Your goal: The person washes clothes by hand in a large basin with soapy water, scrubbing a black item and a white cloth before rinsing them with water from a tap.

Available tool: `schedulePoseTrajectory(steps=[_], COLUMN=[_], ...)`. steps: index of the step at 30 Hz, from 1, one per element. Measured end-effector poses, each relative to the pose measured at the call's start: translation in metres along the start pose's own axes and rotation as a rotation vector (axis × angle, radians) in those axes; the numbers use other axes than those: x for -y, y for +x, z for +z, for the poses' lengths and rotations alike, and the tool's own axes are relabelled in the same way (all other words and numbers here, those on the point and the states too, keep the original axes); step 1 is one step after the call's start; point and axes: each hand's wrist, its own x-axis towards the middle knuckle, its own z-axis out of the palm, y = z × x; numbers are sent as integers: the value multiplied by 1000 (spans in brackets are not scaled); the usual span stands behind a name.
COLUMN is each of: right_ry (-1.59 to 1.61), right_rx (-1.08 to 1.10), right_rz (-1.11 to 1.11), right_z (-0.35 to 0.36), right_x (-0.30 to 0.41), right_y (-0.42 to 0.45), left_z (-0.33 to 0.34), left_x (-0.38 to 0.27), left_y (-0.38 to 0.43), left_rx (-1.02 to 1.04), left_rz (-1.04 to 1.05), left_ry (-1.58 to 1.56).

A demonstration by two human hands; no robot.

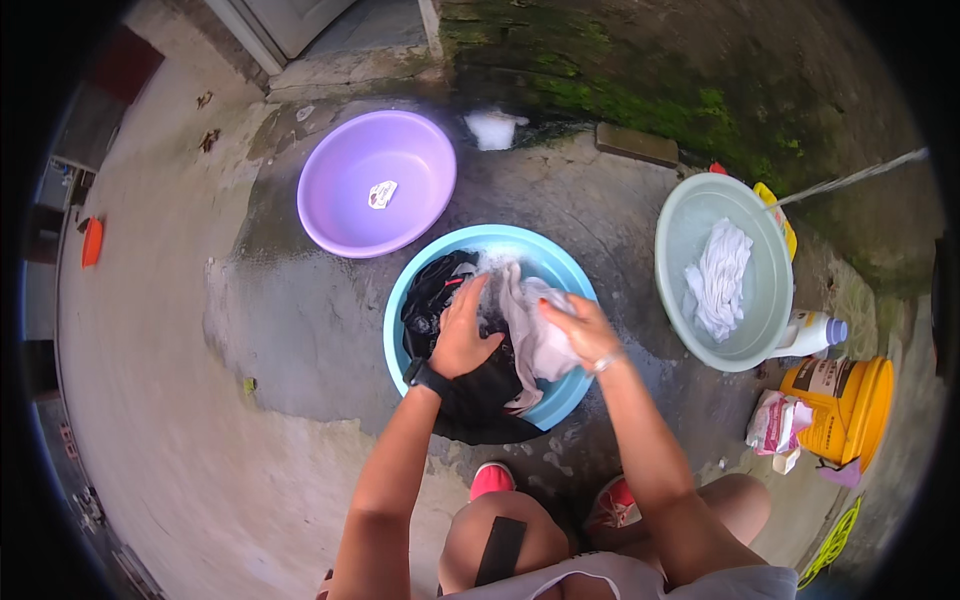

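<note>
Before me a light-blue plastic basin (574, 262) holds wet clothes and suds. My right hand (583, 330) grips a whitish wet cloth (551, 349) at the basin's right side. My left hand (465, 337), with a dark watch at the wrist, is over the basin with fingers apart, above black clothing (480, 386) and beside a greyish cloth (517, 322); it appears to hold nothing. Part of the black clothing hangs over the near rim. White foam (499, 259) lies at the far side of the basin.
A purple basin (352, 225) stands beyond at left. At right, water streams into a pale green basin (675, 300) holding white cloth (721, 281). Near it are a detergent bottle (810, 334), a yellow bucket (844, 405) and a brick (637, 145). The concrete floor (300, 337) is partly wet.
</note>
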Motion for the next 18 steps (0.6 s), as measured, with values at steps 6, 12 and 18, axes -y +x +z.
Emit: schedulePoseTrajectory(steps=[6,12,18], right_ry=[707,1001,-284], right_rx=[424,697,172], right_rz=[-391,-324,-111], right_z=[-14,-14,-37], right_x=[147,133,-2], right_y=[-88,-57,-16], left_z=[-20,-20,-53], left_x=[-47,-69,-14], left_y=[40,50,52], left_rx=[308,304,186], left_rz=[204,-53,-82], left_ry=[-668,-1429,-1566])
